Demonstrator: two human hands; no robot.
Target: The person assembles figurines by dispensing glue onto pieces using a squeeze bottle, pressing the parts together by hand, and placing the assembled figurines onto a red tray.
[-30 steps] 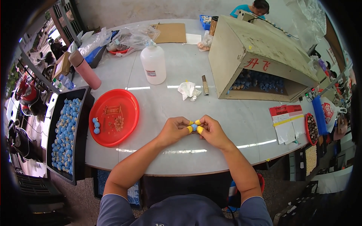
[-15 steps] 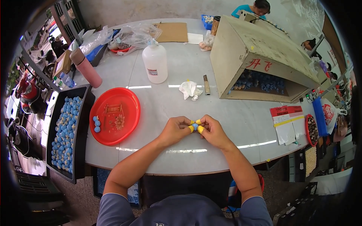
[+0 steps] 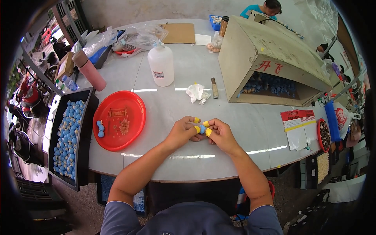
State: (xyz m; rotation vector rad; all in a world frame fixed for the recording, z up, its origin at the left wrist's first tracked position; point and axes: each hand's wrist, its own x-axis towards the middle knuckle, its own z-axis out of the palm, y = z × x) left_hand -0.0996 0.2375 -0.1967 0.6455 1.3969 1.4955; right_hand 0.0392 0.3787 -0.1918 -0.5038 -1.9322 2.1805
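Note:
Over the near middle of the grey table, a small round blue piece sits between my two hands. My right hand pinches it between thumb and index finger, both wrapped in yellow at the tips. Just left of it, my left hand has its yellow-tipped thumb and index finger spread apart. The left thumb lies close beside the piece; whether it touches is hard to tell. Left of my hands is a red round tray with several blue balls at its left side.
A black bin of blue-and-cream balls stands far left. Beyond my hands are a white plastic bottle, crumpled tissue and a short brown stick. A beige open-fronted box holds blue pieces; behind it sits a person.
My left index finger and thumb have parted and drawn slightly left off the blue piece. My right hand stays almost in place, still pinching it.

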